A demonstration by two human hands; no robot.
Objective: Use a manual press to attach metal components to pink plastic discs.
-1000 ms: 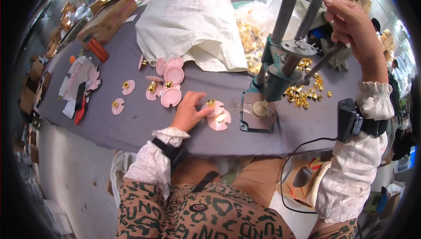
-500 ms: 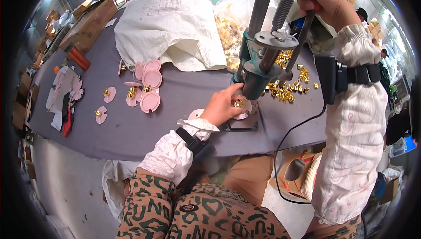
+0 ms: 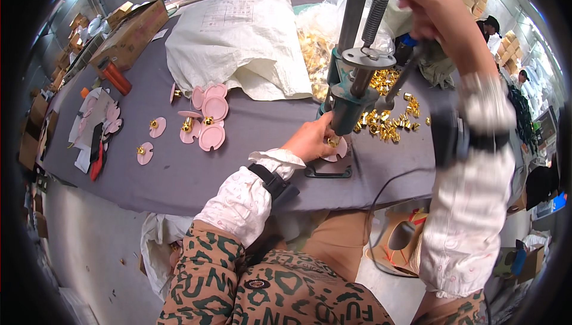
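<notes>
My left hand (image 3: 311, 140) reaches under the head of a green hand press (image 3: 350, 104), its fingers pinching a pink disc (image 3: 339, 149) with a gold metal fitting. The disc rests on the press base (image 3: 329, 173), partly hidden by my fingers. Raised at the upper right, my right hand (image 3: 444, 18) is blurred by motion and appears closed round the end of the press lever (image 3: 405, 74). Left of my left hand lie several pink discs (image 3: 211, 137), some fitted with gold knobs (image 3: 187, 125). Loose gold fittings (image 3: 387, 128) are heaped behind and right of the press.
A white woven sack (image 3: 238, 45) covers the back of the grey-covered table (image 3: 256, 182). Beside it is a clear plastic bag (image 3: 316, 45) of gold pieces. An orange-red bottle (image 3: 116, 77) and red-handled tool (image 3: 97, 164) lie left. A black cable (image 3: 381, 191) hangs near my right arm.
The lever has swung down and to the right, with my right hand moving along. My left hand stays at the disc under the press. The whole view has shifted slightly.
</notes>
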